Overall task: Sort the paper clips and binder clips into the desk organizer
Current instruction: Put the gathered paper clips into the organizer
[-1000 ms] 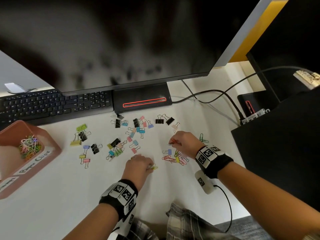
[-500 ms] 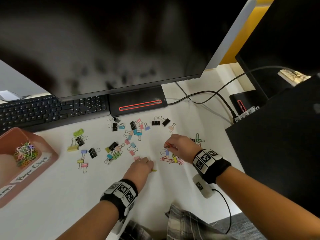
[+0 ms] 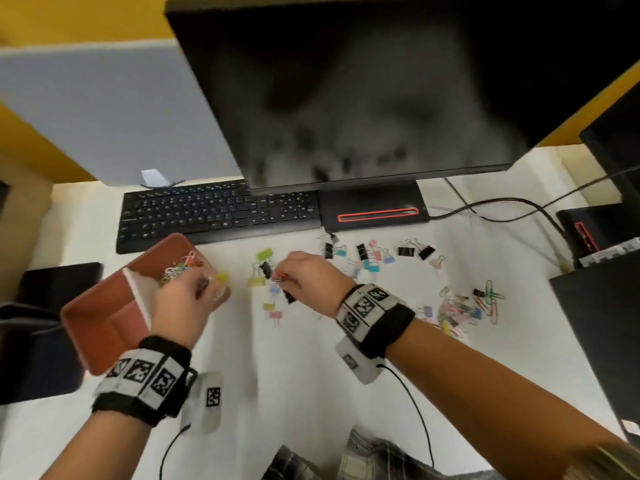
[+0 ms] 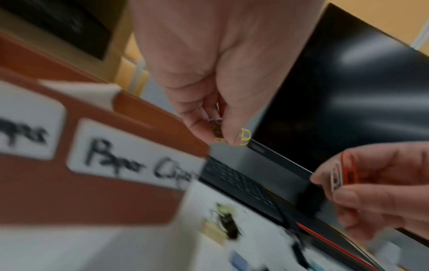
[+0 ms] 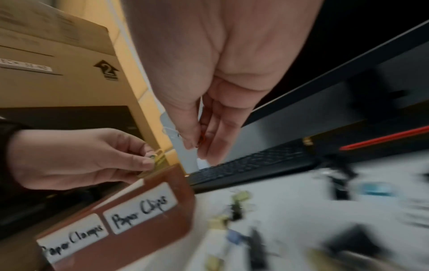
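Paper clips carried to the organizer (image 3: 104, 327).
Left hand (image 3: 180, 301) pinches a yellow clip (image 4: 243, 136) at the rim; right hand (image 3: 308, 282) pinches a red clip (image 4: 348, 169). Next: release into "Paper Clips" compartment.

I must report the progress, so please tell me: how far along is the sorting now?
Early. Done: some paper clips lie in the organizer section labelled Paper Clips. In hand: the left hand pinches a yellow clip at its rim; the right hand holds a red and a white one. Left: binder clips and a paper clip pile on the desk.
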